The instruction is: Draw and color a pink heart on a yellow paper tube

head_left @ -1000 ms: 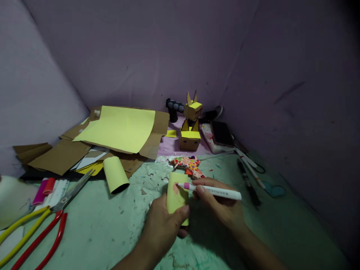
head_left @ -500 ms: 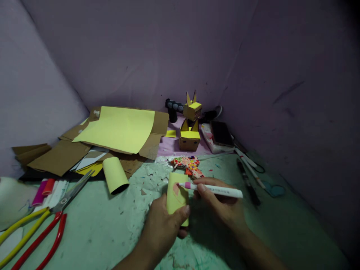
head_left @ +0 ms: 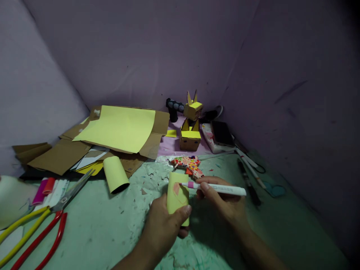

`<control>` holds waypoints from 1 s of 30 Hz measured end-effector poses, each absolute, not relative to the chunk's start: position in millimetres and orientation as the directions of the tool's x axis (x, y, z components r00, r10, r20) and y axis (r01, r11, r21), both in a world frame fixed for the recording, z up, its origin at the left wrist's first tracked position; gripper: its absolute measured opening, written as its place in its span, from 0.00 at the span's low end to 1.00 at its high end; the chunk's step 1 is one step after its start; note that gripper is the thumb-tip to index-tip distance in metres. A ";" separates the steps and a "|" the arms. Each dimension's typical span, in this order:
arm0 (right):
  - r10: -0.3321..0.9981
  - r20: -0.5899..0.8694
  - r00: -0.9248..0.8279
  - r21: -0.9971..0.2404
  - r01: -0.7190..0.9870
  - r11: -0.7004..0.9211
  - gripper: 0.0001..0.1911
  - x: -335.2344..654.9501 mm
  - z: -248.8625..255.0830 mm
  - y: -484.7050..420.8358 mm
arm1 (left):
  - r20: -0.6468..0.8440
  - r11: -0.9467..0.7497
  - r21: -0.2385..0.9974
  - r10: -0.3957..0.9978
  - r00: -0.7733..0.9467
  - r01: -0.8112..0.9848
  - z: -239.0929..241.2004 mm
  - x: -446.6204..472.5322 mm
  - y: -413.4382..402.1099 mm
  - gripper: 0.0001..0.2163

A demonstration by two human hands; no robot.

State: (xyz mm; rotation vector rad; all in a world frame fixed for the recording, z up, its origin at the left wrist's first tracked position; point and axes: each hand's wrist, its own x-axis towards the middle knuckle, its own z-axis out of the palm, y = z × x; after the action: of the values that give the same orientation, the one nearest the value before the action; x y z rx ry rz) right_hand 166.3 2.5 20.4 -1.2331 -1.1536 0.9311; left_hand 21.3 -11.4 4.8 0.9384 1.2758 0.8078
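My left hand (head_left: 165,221) grips a yellow paper tube (head_left: 177,197) by its lower part, thumb across the front. A pink-coloured patch and a thin outline are drawn on the tube's face. Between the thumb and fingers of my right hand (head_left: 223,200) is a white marker (head_left: 222,188) with a pink band, its tip at the right edge of the pink patch. Just beyond the tube lies a floral-patterned cutout (head_left: 188,163). A second yellow paper tube (head_left: 115,174) rests on its side to the left.
Large scissors (head_left: 60,204) and capped markers (head_left: 49,191) lie at left. Behind them are cardboard pieces (head_left: 59,157) under a yellow sheet (head_left: 120,127). Two eared cardboard boxes (head_left: 190,142) stand at the back, with a phone (head_left: 222,133) to their right. Pens (head_left: 249,183) lie at right.
The marker and my right hand have shifted slightly to the right along the tube. The pink patch looks a little more filled. My left hand keeps its hold.
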 end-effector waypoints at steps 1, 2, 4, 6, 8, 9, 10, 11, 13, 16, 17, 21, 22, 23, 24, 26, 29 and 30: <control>0.969 0.141 0.200 -0.989 0.062 0.131 0.11 166.1 19.9 2.5 | -0.412 0.414 0.910 0.901 0.134 0.014 5.0 21.3 -11.2 0.18; 0.970 0.138 0.202 -0.990 0.057 0.129 0.12 165.9 19.6 2.5 | -0.408 0.410 0.912 0.903 0.134 0.017 5.2 21.3 -11.1 0.18; 0.968 0.136 0.213 -0.991 0.046 0.129 0.11 165.5 19.2 2.4 | -0.397 0.398 0.917 0.908 0.131 0.025 5.5 21.6 -10.9 0.18; 0.965 0.139 0.223 -0.990 0.041 0.133 0.11 165.2 18.9 2.2 | -0.402 0.400 0.916 0.908 0.118 0.045 6.2 21.9 -11.0 0.18; 0.965 0.141 0.221 -0.990 0.035 0.136 0.11 165.2 18.6 2.1 | -0.413 0.408 0.911 0.903 0.119 0.067 7.8 22.1 -11.1 0.18; 0.966 0.144 0.216 -0.990 0.032 0.140 0.11 165.4 18.4 2.2 | -0.414 0.408 0.910 0.902 0.123 0.073 8.9 22.0 -11.2 0.18; 0.968 0.148 0.204 -0.989 0.031 0.144 0.11 165.7 18.2 2.3 | -0.411 0.404 0.911 0.903 0.127 0.076 10.0 21.9 -11.3 0.18; 0.970 0.152 0.191 -0.988 0.034 0.149 0.10 166.1 18.1 2.5 | -0.411 0.404 0.912 0.902 0.132 0.079 11.1 21.7 -11.3 0.18; 0.974 0.161 0.161 -0.987 0.045 0.155 0.11 166.7 18.1 2.8 | -0.418 0.409 0.908 0.899 0.131 0.088 12.8 21.3 -11.5 0.16; 0.976 0.165 0.140 -0.986 0.044 0.160 0.11 166.8 18.3 3.1 | -0.429 0.417 0.902 0.894 0.127 0.108 13.9 20.8 -11.9 0.16; 0.975 0.166 0.145 -0.986 0.042 0.162 0.11 166.8 18.2 3.1 | -0.421 0.410 0.906 0.897 0.132 0.106 13.9 20.7 -12.0 0.16; 0.974 0.191 0.120 -0.980 0.071 0.183 0.11 166.9 17.4 3.3 | -0.399 0.387 0.916 0.906 0.145 0.103 13.8 20.7 -11.9 0.16; 0.975 0.194 0.112 -0.980 0.074 0.186 0.11 166.8 17.4 3.3 | -0.399 0.387 0.916 0.906 0.142 0.108 14.0 20.8 -11.7 0.16; 0.975 0.192 0.116 -0.980 0.073 0.184 0.11 166.6 17.6 3.2 | -0.402 0.389 0.914 0.905 0.137 0.113 14.1 20.9 -11.6 0.16; 0.975 0.186 0.124 -0.982 0.069 0.178 0.11 166.2 18.0 3.0 | -0.406 0.393 0.913 0.904 0.136 0.113 14.3 21.0 -11.5 0.16; 0.975 0.176 0.139 -0.984 0.062 0.169 0.10 165.2 18.9 2.3 | -0.410 0.398 0.911 0.902 0.136 0.109 14.2 21.1 -11.7 0.16; 0.975 0.183 0.122 -0.982 0.068 0.176 0.09 163.9 19.8 1.4 | -0.408 0.396 0.911 0.903 0.130 0.112 13.8 21.1 -12.2 0.16; 0.976 0.186 0.113 -0.981 0.070 0.179 0.09 163.8 19.8 1.2 | -0.409 0.396 0.911 0.904 0.127 0.115 13.7 21.1 -12.3 0.16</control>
State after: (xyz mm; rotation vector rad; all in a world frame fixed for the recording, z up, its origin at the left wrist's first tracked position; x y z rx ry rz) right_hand 163.8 1.2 19.8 -1.1689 -1.2454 0.9589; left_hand 21.1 -12.3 13.7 1.0241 1.3297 0.7519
